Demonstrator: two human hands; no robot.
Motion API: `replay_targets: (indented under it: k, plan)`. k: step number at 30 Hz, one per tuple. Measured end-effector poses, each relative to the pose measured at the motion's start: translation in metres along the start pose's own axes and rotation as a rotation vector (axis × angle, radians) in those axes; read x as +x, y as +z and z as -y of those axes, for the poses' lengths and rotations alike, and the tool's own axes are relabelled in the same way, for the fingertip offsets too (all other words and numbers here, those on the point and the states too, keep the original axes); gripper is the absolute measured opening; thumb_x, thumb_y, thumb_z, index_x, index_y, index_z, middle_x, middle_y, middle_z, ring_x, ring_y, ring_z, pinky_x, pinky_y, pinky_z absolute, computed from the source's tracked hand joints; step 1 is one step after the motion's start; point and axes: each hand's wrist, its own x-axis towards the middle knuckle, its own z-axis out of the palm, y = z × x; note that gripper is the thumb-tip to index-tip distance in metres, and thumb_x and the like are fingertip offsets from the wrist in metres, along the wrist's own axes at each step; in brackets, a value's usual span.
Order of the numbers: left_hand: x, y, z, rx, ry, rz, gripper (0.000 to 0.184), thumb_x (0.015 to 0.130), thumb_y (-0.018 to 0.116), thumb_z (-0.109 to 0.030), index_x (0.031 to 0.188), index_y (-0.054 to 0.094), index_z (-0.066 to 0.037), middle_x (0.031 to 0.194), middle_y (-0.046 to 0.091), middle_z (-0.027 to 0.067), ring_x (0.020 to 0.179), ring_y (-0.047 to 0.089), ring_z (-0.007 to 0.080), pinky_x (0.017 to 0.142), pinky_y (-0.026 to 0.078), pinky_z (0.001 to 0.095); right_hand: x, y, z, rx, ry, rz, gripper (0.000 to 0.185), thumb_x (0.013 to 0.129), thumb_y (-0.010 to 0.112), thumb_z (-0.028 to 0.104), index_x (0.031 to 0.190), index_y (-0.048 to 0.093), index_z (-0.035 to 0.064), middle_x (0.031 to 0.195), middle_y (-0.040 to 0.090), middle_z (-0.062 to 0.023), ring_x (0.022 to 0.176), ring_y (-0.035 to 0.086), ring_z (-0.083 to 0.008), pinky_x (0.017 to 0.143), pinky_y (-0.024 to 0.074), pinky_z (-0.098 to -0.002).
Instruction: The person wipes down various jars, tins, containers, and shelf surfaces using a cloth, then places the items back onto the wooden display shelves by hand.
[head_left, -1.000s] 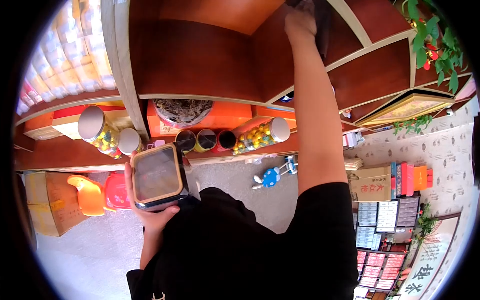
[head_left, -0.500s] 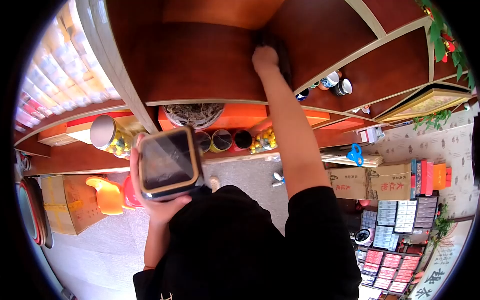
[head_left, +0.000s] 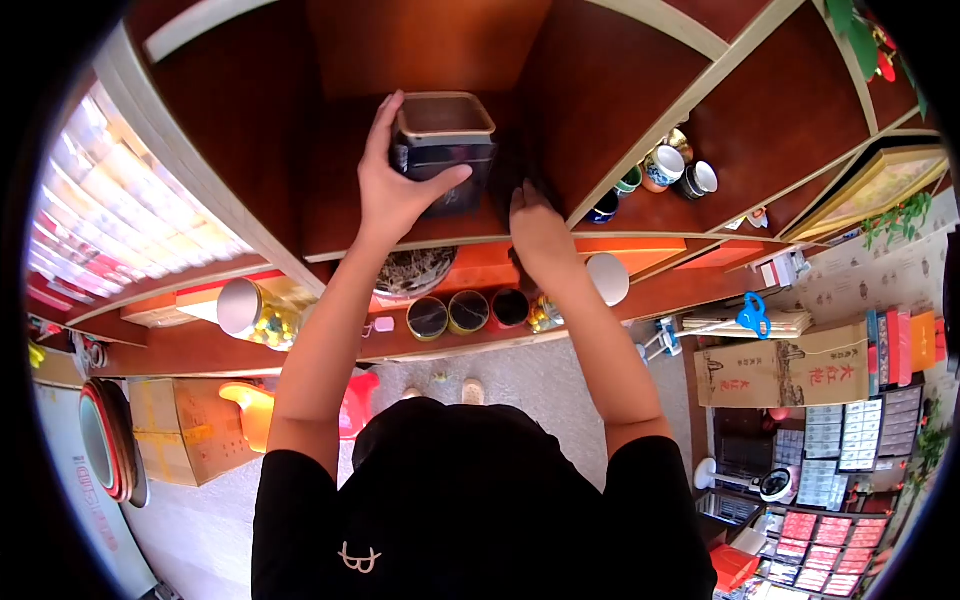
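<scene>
Gripping a dark box (head_left: 448,165) with a tan-rimmed top, the left hand (head_left: 400,195) is spread wide around it, fingers along its left side and thumb across its near face. The box stands upright inside a brown shelf compartment (head_left: 345,215); whether its base touches the board is hidden. Just to the right of the box, the right hand (head_left: 543,238) reaches over the compartment's front edge with its fingers drawn close together. A dark, blurred thing (head_left: 517,265) shows beside them; I cannot tell whether the hand has hold of it.

Below the left hand, on a lower shelf, sits a round container of dark leaves (head_left: 418,272). Nearer the body, between the two forearms, three dark-topped cans (head_left: 468,312) stand in a row. Under the right forearm, partly covered, is a jar with yellow contents (head_left: 543,316).

To the right of the right hand, small cups (head_left: 663,167) are grouped in the neighbouring compartment. Well left of the left forearm, beyond an orange chair (head_left: 250,408), a cardboard carton (head_left: 188,430) rests on the floor (head_left: 215,510).
</scene>
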Motion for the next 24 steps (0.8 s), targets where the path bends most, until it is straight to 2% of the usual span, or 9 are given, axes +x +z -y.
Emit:
replay_targets:
  k: [3,8,10,12,16,18,19,22,24]
  plan:
    - [0.021,0.026,0.033,0.032,-0.037,0.030,0.102,0.059,0.092,-0.025,0.141,0.039,0.003,0.143,0.043,0.0246,0.131,0.046,0.0327,0.109,0.038,0.0391,-0.003,-0.025,0.013,-0.072,0.033,0.050,0.030,0.084,0.053,-0.001,0.112,0.058,-0.0082,0.110,0.062,-0.0240,0.101,0.063,-0.0340,0.083,0.0545,-0.0353]
    - [0.046,0.061,0.058,0.088,0.009,0.053,0.108,0.059,0.091,-0.030,0.143,0.034,0.005,0.145,0.039,0.0273,0.134,0.042,0.0353,0.110,0.036,0.0414,-0.027,-0.046,0.022,-0.127,0.038,0.001,0.018,0.076,0.058,0.005,0.093,0.062,0.0003,0.091,0.061,-0.0127,0.092,0.060,-0.0274,0.077,0.0528,-0.0344]
    - [0.051,0.073,0.063,0.119,0.058,0.076,0.111,0.059,0.091,-0.033,0.145,0.031,0.004,0.146,0.037,0.0275,0.135,0.040,0.0363,0.111,0.034,0.0422,-0.047,-0.058,0.016,0.314,-0.030,-0.132,0.024,0.072,0.064,0.004,0.096,0.059,0.0014,0.090,0.059,-0.0163,0.087,0.059,-0.0351,0.076,0.0501,-0.0409]
    - [0.054,0.081,0.066,0.131,0.034,0.092,0.114,0.060,0.091,-0.034,0.146,0.028,0.005,0.146,0.036,0.0275,0.136,0.038,0.0369,0.112,0.033,0.0424,-0.066,-0.081,0.010,0.634,0.025,-0.024,0.027,0.076,0.069,0.006,0.101,0.058,0.0028,0.098,0.062,-0.0189,0.091,0.060,-0.0373,0.076,0.0490,-0.0421]
    - [0.061,0.093,0.083,0.121,0.039,0.149,0.114,0.062,0.090,-0.034,0.146,0.025,0.008,0.148,0.035,0.0269,0.137,0.038,0.0353,0.112,0.033,0.0403,-0.106,-0.106,-0.008,0.526,0.168,-0.038,0.028,0.078,0.075,0.014,0.098,0.059,0.0036,0.088,0.065,-0.0169,0.080,0.064,-0.0357,0.072,0.0501,-0.0426]
    - [0.062,0.098,0.081,-0.050,-0.042,0.185,0.115,0.062,0.090,-0.033,0.147,0.023,0.007,0.146,0.039,0.0262,0.134,0.042,0.0334,0.110,0.035,0.0394,-0.122,-0.120,-0.013,0.610,0.452,0.016,0.029,0.079,0.077,0.021,0.095,0.060,0.0035,0.083,0.067,-0.0149,0.072,0.065,-0.0333,0.064,0.0510,-0.0389]
    - [0.064,0.100,0.089,0.006,-0.048,0.181,0.116,0.062,0.091,-0.032,0.148,0.023,0.006,0.143,0.044,0.0255,0.131,0.047,0.0326,0.108,0.039,0.0389,-0.133,-0.115,-0.020,0.591,0.362,-0.099,0.030,0.079,0.079,0.024,0.090,0.062,0.0031,0.080,0.066,-0.0144,0.063,0.064,-0.0320,0.058,0.0500,-0.0354]
    - [0.071,0.109,0.109,0.213,0.072,0.092,0.118,0.060,0.092,-0.034,0.148,0.023,0.005,0.141,0.047,0.0248,0.129,0.050,0.0321,0.105,0.041,0.0380,-0.162,-0.117,-0.041,0.776,0.468,-0.088,0.025,0.078,0.080,0.018,0.087,0.062,0.0023,0.077,0.064,-0.0109,0.067,0.061,-0.0194,0.062,0.0471,-0.0315]
    - [0.078,0.115,0.113,0.190,-0.066,0.078,0.121,0.057,0.092,-0.041,0.147,0.026,0.005,0.136,0.052,0.0230,0.125,0.054,0.0296,0.103,0.044,0.0354,-0.183,-0.117,-0.067,0.784,0.378,-0.200,0.020,0.082,0.075,0.013,0.092,0.062,0.0011,0.080,0.062,-0.0024,0.072,0.055,-0.0118,0.065,0.0430,-0.0266]
